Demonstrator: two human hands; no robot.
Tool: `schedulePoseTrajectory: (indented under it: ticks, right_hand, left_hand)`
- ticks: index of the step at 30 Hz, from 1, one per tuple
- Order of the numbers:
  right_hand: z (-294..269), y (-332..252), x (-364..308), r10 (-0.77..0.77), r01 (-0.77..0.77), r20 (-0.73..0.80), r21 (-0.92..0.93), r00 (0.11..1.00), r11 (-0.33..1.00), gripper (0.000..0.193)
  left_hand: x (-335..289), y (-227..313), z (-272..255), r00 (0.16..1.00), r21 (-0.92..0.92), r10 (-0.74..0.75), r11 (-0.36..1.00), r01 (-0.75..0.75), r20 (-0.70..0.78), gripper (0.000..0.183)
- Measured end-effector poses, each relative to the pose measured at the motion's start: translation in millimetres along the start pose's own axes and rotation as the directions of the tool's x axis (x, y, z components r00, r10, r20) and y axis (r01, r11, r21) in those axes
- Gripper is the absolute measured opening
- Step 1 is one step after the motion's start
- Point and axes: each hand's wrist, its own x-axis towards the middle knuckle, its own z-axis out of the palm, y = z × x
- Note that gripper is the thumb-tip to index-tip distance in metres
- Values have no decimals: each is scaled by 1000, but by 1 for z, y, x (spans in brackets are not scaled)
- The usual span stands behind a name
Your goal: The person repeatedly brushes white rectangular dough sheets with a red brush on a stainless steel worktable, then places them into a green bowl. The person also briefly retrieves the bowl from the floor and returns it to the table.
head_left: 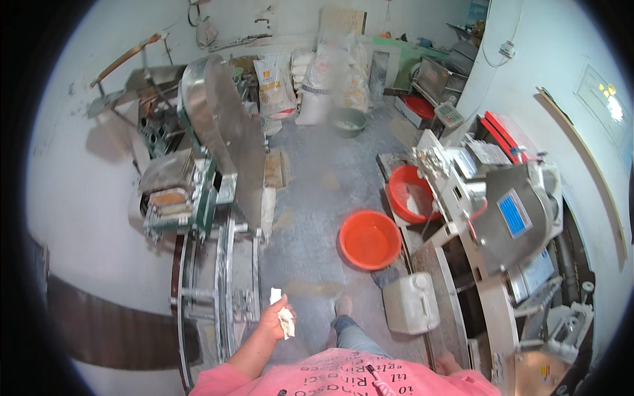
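Head view, looking down: my left hand (269, 321) is closed around a crumpled white strip of soft stuff (286, 325), cloth or paper, I cannot tell which; one end pokes up above my fingers and the rest hangs below them; it is up off the grey floor (310, 178), just beside a shiny metal frame with long rails (228, 290). My right hand (449, 363) is low down by the end of my pink sleeve (477, 380); it is small and blurry, so I cannot tell if it is open or closed, or if it has anything in it.

A round orange-red plastic tub (371, 239) sits on the floor in front of me; a second round orange-red tub with pale stuff in it (400, 188) is just past it, to the right; a boxy whitish plastic jug (409, 307) is on the near side of the first tub. Big machines with grey metal covers (218, 112) (495, 231) stand on both sides; far off, white sacks (323, 72) lean near the wall, with a round green tub (348, 122) in front.
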Motion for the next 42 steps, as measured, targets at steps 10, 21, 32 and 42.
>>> schedulePoseTrajectory:
  ticks: [10,21,32,42]
  right_hand:
    - [-45,-375,152,-810,748,-88,-337,580,573,30]
    - [-131,-993,175,-928,940,-147,58,342,337,29]
    - [-242,-972,397,-259,248,-2,300,966,921,17]
    - [-301,-1112,571,-336,354,116,-395,935,848,35]
  left_hand:
    - [183,167,125,939,167,231,967,-192,-256,24]
    - [425,396,162,876,57,179,983,-172,-448,23]
    - [743,590,362,949,109,25,994,10,-314,11]
    - [1037,680,568,979,257,-8,964,62,-206,40]
